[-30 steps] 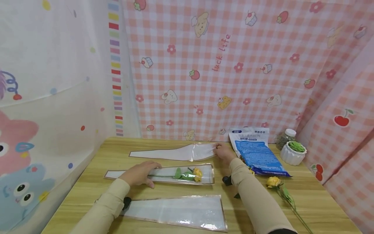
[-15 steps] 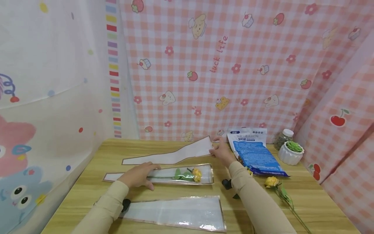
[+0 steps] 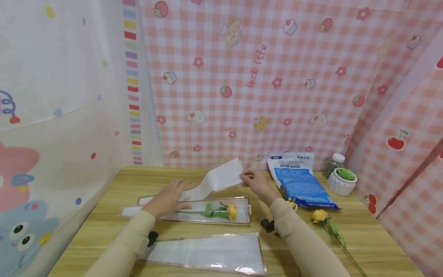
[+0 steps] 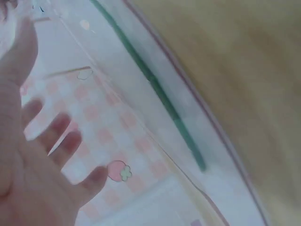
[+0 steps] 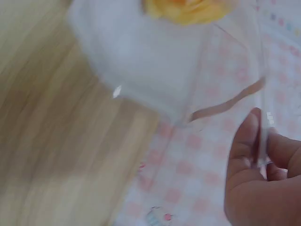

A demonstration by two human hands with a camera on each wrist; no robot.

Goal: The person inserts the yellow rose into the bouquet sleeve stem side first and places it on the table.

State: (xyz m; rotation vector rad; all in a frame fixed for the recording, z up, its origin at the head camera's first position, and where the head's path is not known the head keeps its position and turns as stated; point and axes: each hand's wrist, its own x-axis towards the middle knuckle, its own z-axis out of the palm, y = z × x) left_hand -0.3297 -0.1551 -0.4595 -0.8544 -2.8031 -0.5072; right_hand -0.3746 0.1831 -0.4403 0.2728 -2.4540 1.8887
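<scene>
My right hand (image 3: pixel 257 185) pinches the wide end of a white flower sleeve (image 3: pixel 225 176) with a thin brown border, between thumb and fingers (image 5: pixel 245 141). That end is raised and bent up, while its narrow part runs down behind my left hand (image 3: pixel 169 199). Just in front lies a second, clear-fronted sleeve (image 3: pixel 243 209) with a yellow rose (image 3: pixel 232 211) inside, its green stem (image 4: pixel 155 84) running along it. Spread, fairly straight fingers show on my left hand in the left wrist view; it hovers over the narrow halves of both sleeves, gripping neither.
A third sleeve (image 3: pixel 211 252) lies flat nearest me. To the right are a loose yellow rose (image 3: pixel 320 216), partly hidden rose petals (image 3: pixel 292 204) by my right sleeve, a blue and white bag (image 3: pixel 299 184), a lidded jar (image 3: pixel 333 163) and a potted succulent (image 3: pixel 342 182).
The right hand has raised the white sleeve's wide end and drawn it left and nearer, so its narrow part comes up against the rose's sleeve. The left hand has shifted slightly away from me.
</scene>
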